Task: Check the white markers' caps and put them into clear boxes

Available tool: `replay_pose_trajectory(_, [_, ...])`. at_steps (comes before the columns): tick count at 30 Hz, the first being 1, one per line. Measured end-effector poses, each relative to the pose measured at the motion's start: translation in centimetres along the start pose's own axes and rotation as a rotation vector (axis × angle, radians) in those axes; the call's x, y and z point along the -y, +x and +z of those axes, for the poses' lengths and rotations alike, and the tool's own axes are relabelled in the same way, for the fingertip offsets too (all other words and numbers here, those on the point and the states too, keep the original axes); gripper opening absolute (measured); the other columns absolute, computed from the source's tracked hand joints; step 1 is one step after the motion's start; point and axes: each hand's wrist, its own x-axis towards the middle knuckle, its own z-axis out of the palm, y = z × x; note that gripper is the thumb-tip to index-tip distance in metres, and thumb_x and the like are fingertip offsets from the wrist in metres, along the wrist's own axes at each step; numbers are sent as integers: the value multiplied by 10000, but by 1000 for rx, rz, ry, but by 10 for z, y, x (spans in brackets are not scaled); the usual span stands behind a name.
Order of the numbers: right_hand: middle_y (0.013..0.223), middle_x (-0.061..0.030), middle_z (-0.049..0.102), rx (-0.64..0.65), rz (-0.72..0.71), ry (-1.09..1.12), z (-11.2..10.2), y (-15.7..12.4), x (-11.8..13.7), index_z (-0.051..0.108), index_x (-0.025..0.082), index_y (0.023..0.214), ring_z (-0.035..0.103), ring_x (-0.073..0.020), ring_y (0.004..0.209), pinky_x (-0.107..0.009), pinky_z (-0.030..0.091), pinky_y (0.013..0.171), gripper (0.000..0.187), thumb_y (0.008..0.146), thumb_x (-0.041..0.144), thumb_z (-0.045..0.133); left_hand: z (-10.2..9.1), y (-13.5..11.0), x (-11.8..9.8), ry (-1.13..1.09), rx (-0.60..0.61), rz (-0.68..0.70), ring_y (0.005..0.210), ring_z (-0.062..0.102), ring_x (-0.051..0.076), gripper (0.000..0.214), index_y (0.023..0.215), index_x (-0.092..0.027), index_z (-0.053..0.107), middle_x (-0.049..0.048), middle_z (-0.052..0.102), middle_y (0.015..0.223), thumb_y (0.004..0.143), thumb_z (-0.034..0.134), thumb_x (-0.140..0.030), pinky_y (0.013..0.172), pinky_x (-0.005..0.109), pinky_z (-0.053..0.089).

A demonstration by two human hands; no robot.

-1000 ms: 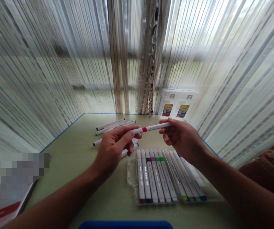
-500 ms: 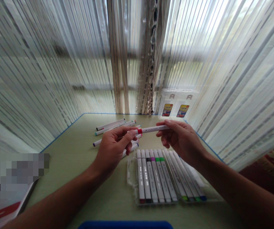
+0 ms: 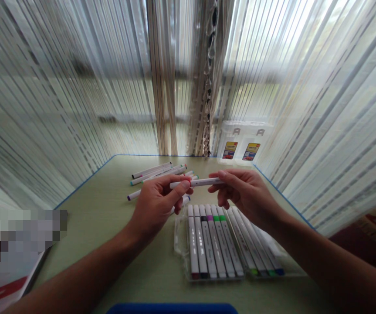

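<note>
My left hand [image 3: 157,205] and my right hand [image 3: 245,196] hold one white marker [image 3: 201,182] level between them, above the table. The left thumb and fingers pinch its left end; the right fingers pinch its right end. Just below, a clear plastic case [image 3: 178,237] lies open with several white markers [image 3: 214,242] in a row, their coloured ends toward me. More loose markers [image 3: 153,171] lie on the table beyond my left hand.
The green table [image 3: 103,218] has a blue edge and is walled by striped sheer curtains. Two clear packs with yellow labels [image 3: 240,150] lean at the back right. A blurred book or paper [image 3: 8,261] sits at the left, a blue object [image 3: 171,308] at the front edge.
Both hands have drawn together and sunk slightly. The red band seen on the marker earlier is now hidden under my left fingers.
</note>
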Motion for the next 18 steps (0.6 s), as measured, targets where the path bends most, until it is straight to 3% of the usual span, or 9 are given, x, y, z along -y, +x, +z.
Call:
replay_pose_trajectory(12, [658, -45, 734, 91, 32, -182, 3, -4, -1, 788, 142, 898, 651, -112, 453, -183, 510, 406, 237, 749, 319, 833, 4, -5, -4, 140, 73, -65, 450, 496, 57, 211, 890, -109, 737, -3, 627, 584, 790, 767, -293, 416, 145, 393])
replay_pose_trajectory(18, [592, -12, 697, 126, 25, -256, 9, -7, 1, 779, 128, 798, 625, -85, 472, -156, 512, 443, 195, 687, 256, 874, 6, -9, -4, 143, 150, -92, 466, 519, 69, 162, 891, -120, 717, -38, 580, 553, 774, 767, -220, 441, 149, 421])
